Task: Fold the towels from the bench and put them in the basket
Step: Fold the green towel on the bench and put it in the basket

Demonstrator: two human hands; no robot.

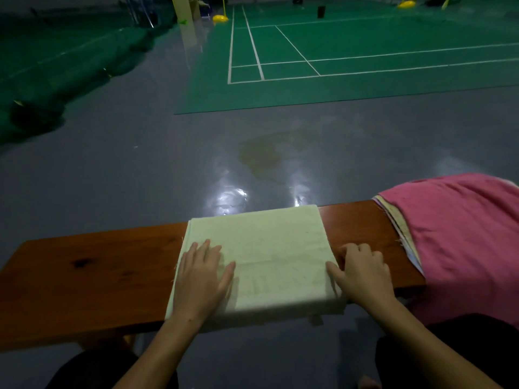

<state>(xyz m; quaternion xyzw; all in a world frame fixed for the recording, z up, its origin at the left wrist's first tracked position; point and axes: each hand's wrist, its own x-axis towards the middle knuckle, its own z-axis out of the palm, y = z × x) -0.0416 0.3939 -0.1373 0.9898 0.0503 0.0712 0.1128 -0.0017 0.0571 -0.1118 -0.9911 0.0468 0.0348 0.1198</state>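
Knees in dark trousers are cut off at the bottom edge. Left hand (200,272) lies flat, fingers straight, on the folded pale towel (269,248); right hand (361,272) curls over its right edge, thumb on top, though the fingertips are hard to make out. The towel sits mid-bench (84,273), its near edge overhanging. A pink towel (455,237) drapes the right end, covering a stack. Beyond, glossy grey floor (140,153), then a dim green court (365,51)
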